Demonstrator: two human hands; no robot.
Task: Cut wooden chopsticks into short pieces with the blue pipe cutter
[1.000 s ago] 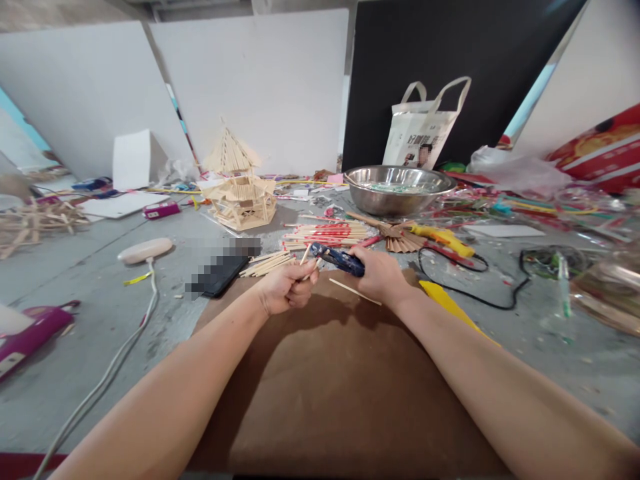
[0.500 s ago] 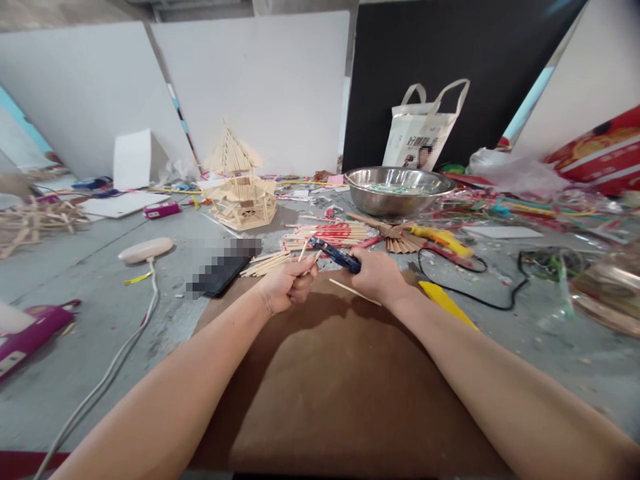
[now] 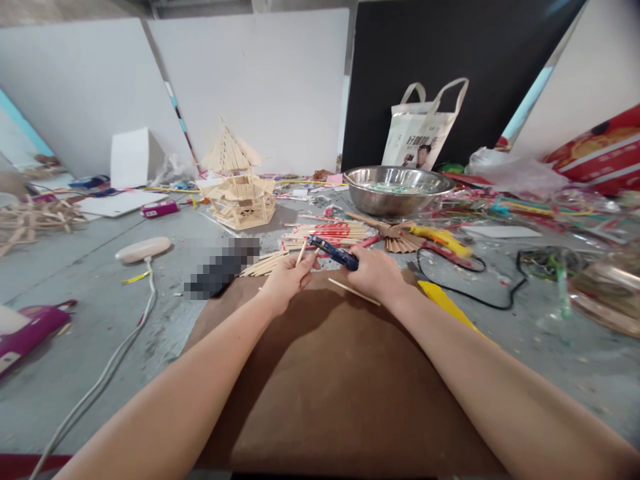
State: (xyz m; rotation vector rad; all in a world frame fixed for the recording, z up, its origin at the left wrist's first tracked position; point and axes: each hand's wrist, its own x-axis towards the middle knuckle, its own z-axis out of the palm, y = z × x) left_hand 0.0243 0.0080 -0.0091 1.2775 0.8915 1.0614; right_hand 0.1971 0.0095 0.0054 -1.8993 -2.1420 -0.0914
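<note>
My left hand (image 3: 287, 283) is closed on a thin wooden stick (image 3: 301, 253) that pokes up from the fingertips. My right hand (image 3: 379, 272) grips a dark blue pair of pliers (image 3: 335, 254), its head close to the stick; whether the jaws touch it cannot be made out. A single loose stick (image 3: 354, 291) lies on the brown board (image 3: 340, 387) below the right hand. Behind the hands are a pile of sticks with red wrapping (image 3: 330, 232) and a bundle of bare sticks (image 3: 265, 264).
A wooden stick pavilion model (image 3: 240, 203) stands at back left, near a dark, blurred-out object (image 3: 220, 270). A metal bowl (image 3: 399, 193) and white bag (image 3: 417, 137) stand at back right. A yellow glue gun (image 3: 443, 240) with black cord lies right. A white cable (image 3: 120, 353) runs left.
My left hand has turned slightly, and the stick in its fingers now tilts a little differently beside the pliers. My right hand has barely moved.
</note>
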